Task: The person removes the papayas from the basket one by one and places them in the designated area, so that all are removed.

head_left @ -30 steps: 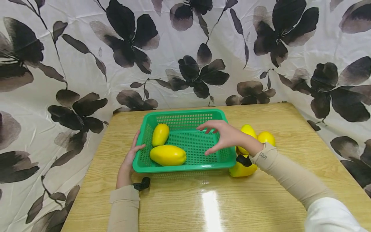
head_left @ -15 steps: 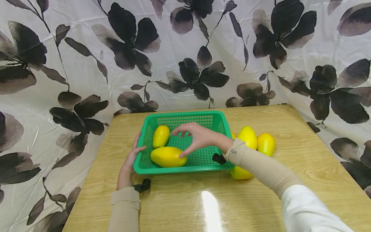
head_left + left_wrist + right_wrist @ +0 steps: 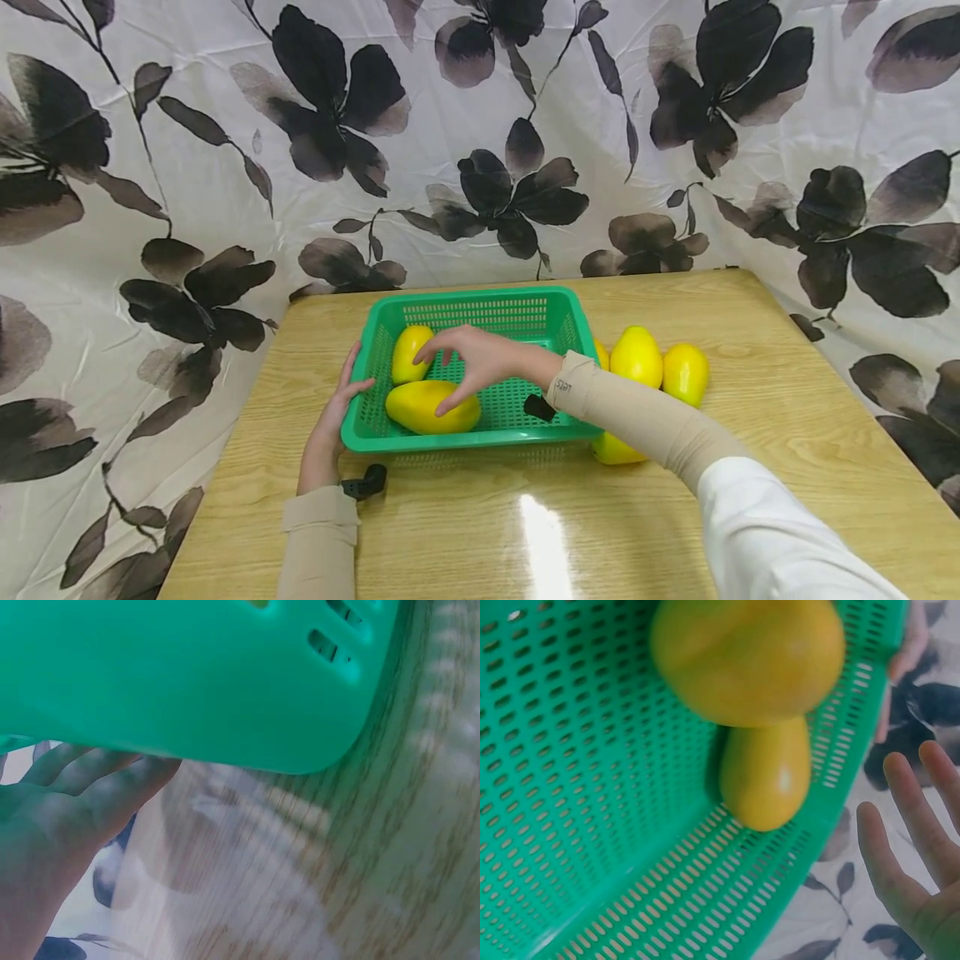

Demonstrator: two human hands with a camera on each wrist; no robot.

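Note:
A green basket (image 3: 480, 437) holds two yellow fruits: a smaller one (image 3: 408, 354) standing lengthwise at the back left, and a larger one (image 3: 420, 408) lying across the front left. My left hand (image 3: 328, 425) grips the basket's left side, thumb over the rim and fingers along the outer wall; the left wrist view shows those fingers (image 3: 112, 787) against the green plastic. Over the two fruits hovers my right hand (image 3: 487, 362), its fingers spread and bent, holding nothing. In the right wrist view this hand (image 3: 922, 877) appears apart from the fruits.
Right of the basket, several more yellow fruits (image 3: 636, 357) rest on the wooden table (image 3: 450, 533), partly hidden by my right forearm. A floral cloth (image 3: 480, 100) hangs behind the table. Small black devices are on both wrists.
My right hand has moved left across the basket, from its right half to above the fruits. My left hand stays at the basket's left side, and the fruits inside have not shifted.

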